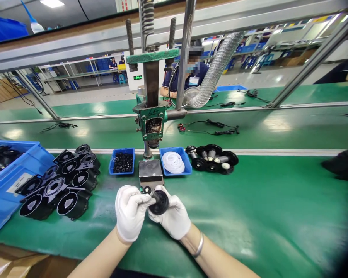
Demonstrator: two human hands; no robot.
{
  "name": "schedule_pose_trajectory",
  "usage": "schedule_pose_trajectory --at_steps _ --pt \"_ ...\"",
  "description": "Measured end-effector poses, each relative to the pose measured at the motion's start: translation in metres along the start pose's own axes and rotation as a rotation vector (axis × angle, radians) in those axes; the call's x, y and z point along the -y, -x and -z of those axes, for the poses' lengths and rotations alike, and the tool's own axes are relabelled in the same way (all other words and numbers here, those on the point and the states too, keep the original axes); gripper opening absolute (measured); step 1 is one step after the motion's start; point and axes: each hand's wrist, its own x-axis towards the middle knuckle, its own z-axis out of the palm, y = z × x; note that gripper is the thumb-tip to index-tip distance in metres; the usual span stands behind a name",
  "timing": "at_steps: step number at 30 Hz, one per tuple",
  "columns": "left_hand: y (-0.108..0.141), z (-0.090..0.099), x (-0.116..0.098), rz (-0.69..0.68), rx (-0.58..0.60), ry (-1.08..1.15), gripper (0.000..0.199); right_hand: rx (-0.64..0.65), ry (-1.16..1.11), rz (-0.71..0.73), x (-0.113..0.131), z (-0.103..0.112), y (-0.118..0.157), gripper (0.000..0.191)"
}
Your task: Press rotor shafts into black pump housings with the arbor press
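Both my hands wear white gloves and meet just in front of the green press (153, 123) and its metal block (150, 170). My right hand (174, 216) grips the black disc (160, 204) of a part with a shaft. The fingers of my left hand (131, 212) pinch the shaft near its upper end, which tilts up to the left. Behind them, a blue tray of small black rings (123, 161) stands left of the block, and a blue tray of white rings (174, 162) stands right of it.
Several black housings (66, 181) cover the left of the green table (249, 208), beside a large blue bin (31, 154). Several disc-and-shaft parts (213, 157) lie right of the trays. A person (193, 73) sits beyond the metal frame, near a flexible duct (217, 69).
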Motion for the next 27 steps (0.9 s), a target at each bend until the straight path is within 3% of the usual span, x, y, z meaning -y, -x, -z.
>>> schedule_pose_trajectory --at_steps 5,9,12,15,17,21,27 --pt "0.003 0.008 0.001 0.005 0.044 -0.032 0.009 0.063 -0.086 -0.085 0.005 0.000 0.002 0.022" --pt "0.007 0.032 0.010 0.130 0.143 -0.049 0.011 0.142 -0.069 -0.095 0.007 -0.002 0.001 0.020" --pt "0.011 0.059 0.026 0.270 0.363 -0.050 0.021 0.173 -0.044 -0.082 0.007 -0.002 0.000 0.022" --pt "0.019 0.086 0.041 0.230 0.673 -0.102 0.039 0.193 -0.028 -0.078 0.006 -0.002 -0.001 0.022" --pt "0.026 0.101 0.047 0.199 0.793 -0.132 0.042 0.210 -0.005 -0.080 0.006 -0.001 -0.002 0.024" --pt "0.034 0.119 0.047 0.161 0.794 -0.164 0.022 0.288 0.068 -0.087 0.005 0.001 -0.002 0.026" --pt "0.034 0.123 0.043 0.045 0.752 -0.191 0.020 0.357 0.140 -0.105 0.003 0.004 -0.001 0.024"
